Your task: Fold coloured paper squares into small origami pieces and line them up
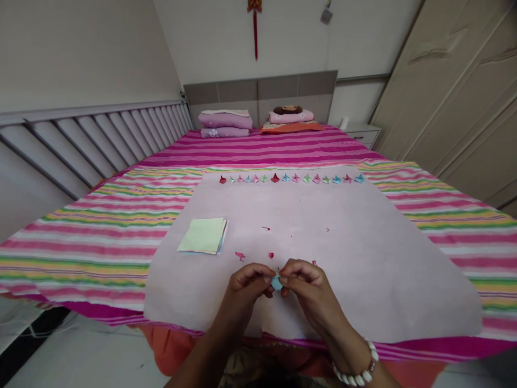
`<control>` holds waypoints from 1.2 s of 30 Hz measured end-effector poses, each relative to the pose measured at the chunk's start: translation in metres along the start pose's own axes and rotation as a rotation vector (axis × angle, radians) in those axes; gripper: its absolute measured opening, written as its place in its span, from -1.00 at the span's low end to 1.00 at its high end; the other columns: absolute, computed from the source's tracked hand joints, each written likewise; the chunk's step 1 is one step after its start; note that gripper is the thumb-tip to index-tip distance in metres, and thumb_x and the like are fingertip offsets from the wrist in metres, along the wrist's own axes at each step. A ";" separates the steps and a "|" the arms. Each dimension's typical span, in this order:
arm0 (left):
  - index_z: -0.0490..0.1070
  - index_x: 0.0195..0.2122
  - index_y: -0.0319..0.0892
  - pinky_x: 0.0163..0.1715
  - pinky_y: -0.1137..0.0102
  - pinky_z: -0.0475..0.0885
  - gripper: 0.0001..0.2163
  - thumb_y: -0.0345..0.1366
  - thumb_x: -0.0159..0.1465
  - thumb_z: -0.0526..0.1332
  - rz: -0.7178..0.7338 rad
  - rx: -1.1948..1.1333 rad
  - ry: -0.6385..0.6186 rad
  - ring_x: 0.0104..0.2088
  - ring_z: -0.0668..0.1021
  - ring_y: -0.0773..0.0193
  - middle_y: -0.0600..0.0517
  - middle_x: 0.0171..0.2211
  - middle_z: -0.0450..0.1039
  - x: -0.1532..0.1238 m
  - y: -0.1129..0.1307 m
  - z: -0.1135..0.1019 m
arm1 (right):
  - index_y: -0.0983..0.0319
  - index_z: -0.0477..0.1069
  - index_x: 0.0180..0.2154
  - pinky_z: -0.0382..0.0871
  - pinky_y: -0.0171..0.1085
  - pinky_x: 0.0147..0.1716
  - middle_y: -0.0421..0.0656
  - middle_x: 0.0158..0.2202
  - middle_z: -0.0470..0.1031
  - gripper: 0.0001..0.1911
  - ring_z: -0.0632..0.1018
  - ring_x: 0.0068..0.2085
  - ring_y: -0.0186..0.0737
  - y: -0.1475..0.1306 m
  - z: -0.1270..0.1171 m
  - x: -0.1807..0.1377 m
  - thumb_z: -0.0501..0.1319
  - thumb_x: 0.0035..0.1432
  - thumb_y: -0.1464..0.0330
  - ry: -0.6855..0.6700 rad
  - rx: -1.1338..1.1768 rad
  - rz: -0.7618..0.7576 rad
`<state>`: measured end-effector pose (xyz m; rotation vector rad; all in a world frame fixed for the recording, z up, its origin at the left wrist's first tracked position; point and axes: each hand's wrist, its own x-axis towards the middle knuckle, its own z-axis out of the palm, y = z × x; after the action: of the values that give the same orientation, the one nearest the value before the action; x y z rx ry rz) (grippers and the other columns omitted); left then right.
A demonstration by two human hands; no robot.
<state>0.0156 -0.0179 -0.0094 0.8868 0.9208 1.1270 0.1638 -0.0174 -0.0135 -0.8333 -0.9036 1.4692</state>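
My left hand and my right hand meet over the near edge of a pale pink sheet spread on the bed. Both pinch a small light-blue folded paper piece between their fingertips. A white bead bracelet is on my right wrist. A stack of square papers, pale green on top, lies to the left of my hands. A row of several small folded paper shapes in red, pink, green and blue lines the sheet's far edge.
Tiny pink paper scraps lie just beyond my hands. The bed has a striped cover; folded bedding and pillows sit at the headboard. A railing runs along the left, wardrobe doors on the right.
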 end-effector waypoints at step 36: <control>0.34 -0.52 -0.16 -0.40 0.39 0.39 -0.86 -0.46 0.13 0.25 0.453 0.550 -0.054 -0.40 0.50 0.26 0.02 -0.44 0.41 -0.006 0.010 0.003 | 0.24 0.52 -0.42 0.32 -0.37 -0.51 -0.27 -0.63 0.46 -0.81 0.45 -0.55 -0.36 -0.005 -0.001 0.000 0.43 -0.08 0.29 -0.076 -0.140 0.034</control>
<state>0.0142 -0.0217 0.0022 1.6288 1.0336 1.2391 0.1676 -0.0175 -0.0094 -0.9037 -1.0634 1.4885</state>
